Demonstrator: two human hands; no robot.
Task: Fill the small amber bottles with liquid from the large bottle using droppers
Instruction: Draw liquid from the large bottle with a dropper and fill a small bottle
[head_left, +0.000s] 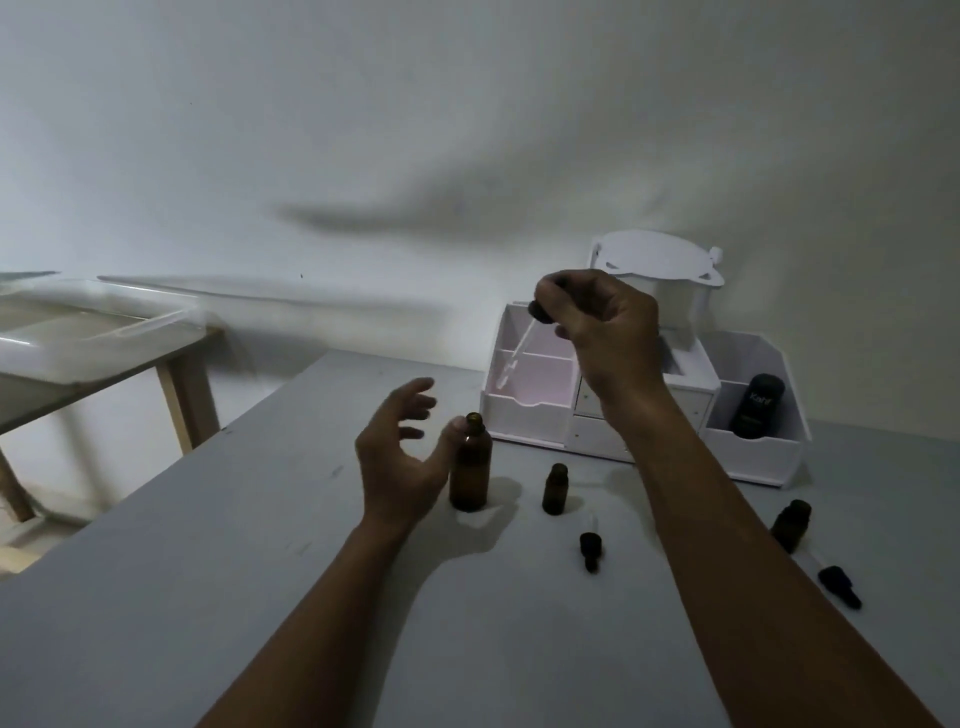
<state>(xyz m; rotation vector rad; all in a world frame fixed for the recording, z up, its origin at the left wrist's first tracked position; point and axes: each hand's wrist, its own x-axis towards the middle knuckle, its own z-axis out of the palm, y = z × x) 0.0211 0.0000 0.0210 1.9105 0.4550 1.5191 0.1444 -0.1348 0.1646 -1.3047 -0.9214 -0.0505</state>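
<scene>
On the grey table (208, 571) mid-frame, the loose-fingered left hand (402, 457) is bracing the large bottle (470, 467) with its thumb while the right hand (602, 327) is pinching a dropper (519, 345) just above, likely to dip.

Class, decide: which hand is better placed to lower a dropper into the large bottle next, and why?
Right. The right hand pinches a raised dropper, tip pointing down, while the left hand is open beside the large bottle, probably better suited to steadying it.
</scene>
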